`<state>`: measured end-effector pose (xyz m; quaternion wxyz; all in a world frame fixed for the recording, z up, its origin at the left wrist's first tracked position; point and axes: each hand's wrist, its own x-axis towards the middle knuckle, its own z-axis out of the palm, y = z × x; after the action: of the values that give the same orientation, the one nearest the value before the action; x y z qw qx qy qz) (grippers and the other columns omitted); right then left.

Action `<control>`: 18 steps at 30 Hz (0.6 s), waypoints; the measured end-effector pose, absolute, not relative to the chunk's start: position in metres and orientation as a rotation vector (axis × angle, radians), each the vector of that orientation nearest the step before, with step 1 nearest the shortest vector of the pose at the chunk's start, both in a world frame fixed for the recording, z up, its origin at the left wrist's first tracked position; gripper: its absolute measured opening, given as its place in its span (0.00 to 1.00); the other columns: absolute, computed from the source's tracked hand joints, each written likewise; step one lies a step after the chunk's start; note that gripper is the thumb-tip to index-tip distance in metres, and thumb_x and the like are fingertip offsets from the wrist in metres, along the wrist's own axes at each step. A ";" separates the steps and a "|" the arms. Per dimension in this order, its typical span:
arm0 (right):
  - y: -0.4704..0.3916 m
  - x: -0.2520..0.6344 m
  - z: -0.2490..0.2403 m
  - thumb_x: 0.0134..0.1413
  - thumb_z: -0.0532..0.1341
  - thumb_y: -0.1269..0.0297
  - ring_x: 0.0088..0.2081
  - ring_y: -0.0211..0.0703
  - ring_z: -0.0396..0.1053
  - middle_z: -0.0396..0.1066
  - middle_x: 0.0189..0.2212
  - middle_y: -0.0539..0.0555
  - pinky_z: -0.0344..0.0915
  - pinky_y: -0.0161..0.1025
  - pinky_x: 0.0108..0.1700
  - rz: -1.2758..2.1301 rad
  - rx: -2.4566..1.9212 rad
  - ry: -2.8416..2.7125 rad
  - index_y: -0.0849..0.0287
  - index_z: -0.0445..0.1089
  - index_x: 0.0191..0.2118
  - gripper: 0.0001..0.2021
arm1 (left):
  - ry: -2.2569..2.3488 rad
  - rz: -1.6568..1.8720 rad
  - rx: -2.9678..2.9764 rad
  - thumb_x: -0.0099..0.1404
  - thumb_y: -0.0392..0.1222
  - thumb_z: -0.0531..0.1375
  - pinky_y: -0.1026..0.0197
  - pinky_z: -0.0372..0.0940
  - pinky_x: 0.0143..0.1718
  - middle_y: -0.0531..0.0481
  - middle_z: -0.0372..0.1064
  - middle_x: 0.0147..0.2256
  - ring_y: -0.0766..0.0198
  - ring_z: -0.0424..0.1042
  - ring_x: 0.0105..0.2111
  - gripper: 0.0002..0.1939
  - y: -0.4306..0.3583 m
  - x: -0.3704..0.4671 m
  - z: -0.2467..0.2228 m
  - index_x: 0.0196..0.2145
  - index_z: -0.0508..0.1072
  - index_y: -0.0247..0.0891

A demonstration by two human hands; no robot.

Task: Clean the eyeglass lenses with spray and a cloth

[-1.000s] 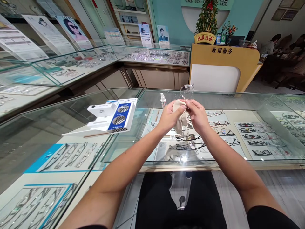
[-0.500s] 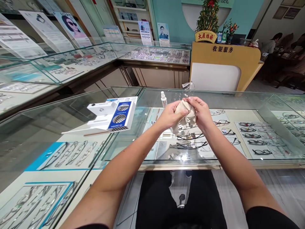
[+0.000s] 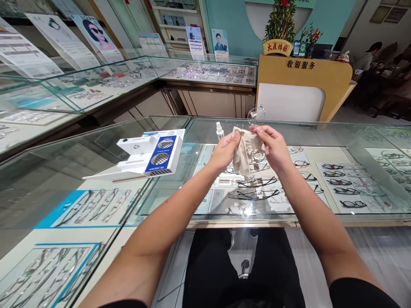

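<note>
My left hand [image 3: 224,151] pinches a beige cleaning cloth [image 3: 243,155], which hangs in loose folds between my hands. My right hand [image 3: 272,143] is closed on a pair of thin-rimmed eyeglasses [image 3: 256,116], with one round lens sticking up beyond the fingertips. The other part of the glasses is hidden by the cloth and fingers. Both hands are above the glass display counter. Just left of my left hand stands a small white spray bottle [image 3: 220,131], upright on the glass.
An open white and blue box [image 3: 163,155] lies on the counter to the left. Under the glass are rows of eyeglass frames [image 3: 341,182]. Beyond stand further showcases [image 3: 205,73] and a yellow cashier desk [image 3: 305,72] with plants. A person [image 3: 366,60] sits at the far right.
The cloth was bunched around the glasses between both hands. My hands have moved slightly apart, the cloth has opened out and hangs down, and more of the round lens shows.
</note>
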<state>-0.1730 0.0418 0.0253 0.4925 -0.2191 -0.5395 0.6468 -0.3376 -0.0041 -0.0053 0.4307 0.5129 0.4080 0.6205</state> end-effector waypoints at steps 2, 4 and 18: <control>0.049 -0.167 0.027 0.45 0.78 0.49 0.63 0.50 0.70 0.80 0.49 0.53 0.64 0.48 0.65 1.523 -0.529 -1.397 0.51 0.79 0.29 0.14 | 0.982 1.593 1.196 0.61 0.76 0.65 0.53 0.76 0.43 0.43 0.81 0.37 0.52 0.81 0.42 0.36 0.000 -0.343 -0.007 0.44 0.80 0.37; 0.053 -0.163 0.029 0.44 0.78 0.48 0.68 0.53 0.64 0.78 0.55 0.54 0.61 0.50 0.67 1.507 -0.528 -1.490 0.51 0.79 0.29 0.15 | 0.948 1.642 1.142 0.62 0.75 0.65 0.50 0.75 0.51 0.40 0.82 0.41 0.49 0.80 0.49 0.36 0.002 -0.346 -0.006 0.46 0.80 0.36; 0.041 -0.166 0.033 0.45 0.76 0.54 0.36 0.40 0.68 0.74 0.30 0.48 0.65 0.42 0.50 1.594 -0.535 -1.604 0.54 0.79 0.27 0.11 | 0.932 1.506 1.299 0.63 0.72 0.67 0.59 0.72 0.33 0.46 0.77 0.30 0.61 0.77 0.30 0.31 -0.002 -0.360 0.003 0.39 0.79 0.38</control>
<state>-0.1664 0.0407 0.0328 0.3978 -0.2115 -0.6332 0.6294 -0.3604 -0.0015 0.0033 0.4553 0.5265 0.3779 0.6105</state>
